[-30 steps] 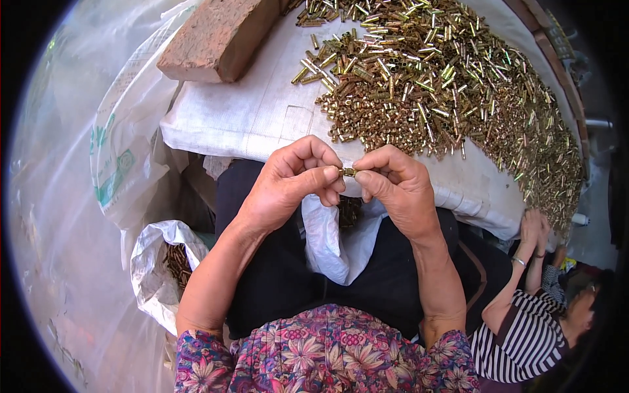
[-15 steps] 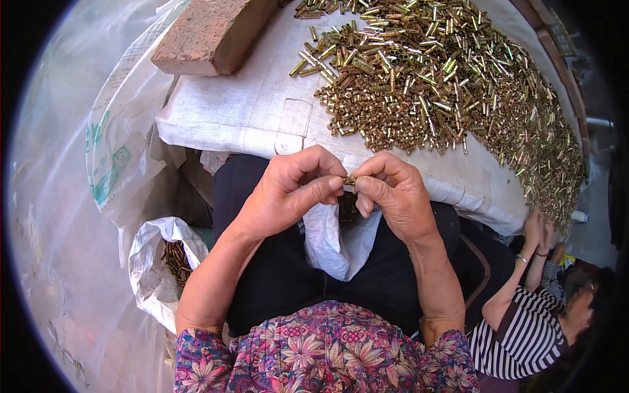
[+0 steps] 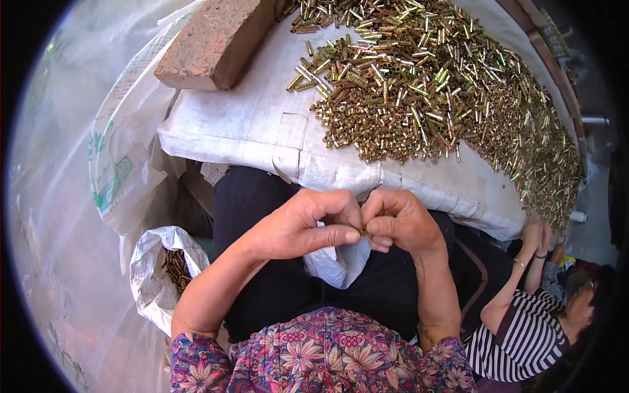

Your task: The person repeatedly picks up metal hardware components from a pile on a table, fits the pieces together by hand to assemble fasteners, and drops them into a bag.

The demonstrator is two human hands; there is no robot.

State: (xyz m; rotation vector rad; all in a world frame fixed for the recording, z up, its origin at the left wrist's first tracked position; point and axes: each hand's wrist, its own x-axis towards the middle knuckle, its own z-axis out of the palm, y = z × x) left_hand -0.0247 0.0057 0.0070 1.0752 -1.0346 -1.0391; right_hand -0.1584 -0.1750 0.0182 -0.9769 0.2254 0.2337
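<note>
Centrally, a small brass piece (image 3: 363, 229) sits between the fingertips of both hands, above the person's lap and just below the near edge of the white sack cloth (image 3: 262, 124). The left hand (image 3: 298, 226) closes its thumb and forefinger on the piece from one side; the right hand (image 3: 400, 223) pinches it from the other side with its fingers curled tight. Both grips are closed on the piece, and most of it is hidden by the fingertips, so its exact shape cannot be told.

Beneath the hands, a small white bag (image 3: 334, 262) lies on the dark lap. Beyond the hands, the white sack cloth covers a raised surface and carries a wide heap of brass pieces (image 3: 432, 92), spread across its far and right portions. A red brick (image 3: 213, 39) rests on the cloth's far left corner. Below the cloth's left edge, an open white bag (image 3: 154, 275) holds more brass pieces. Off the cloth's right edge, another person in a striped shirt (image 3: 508, 344) reaches an arm toward the heap.
</note>
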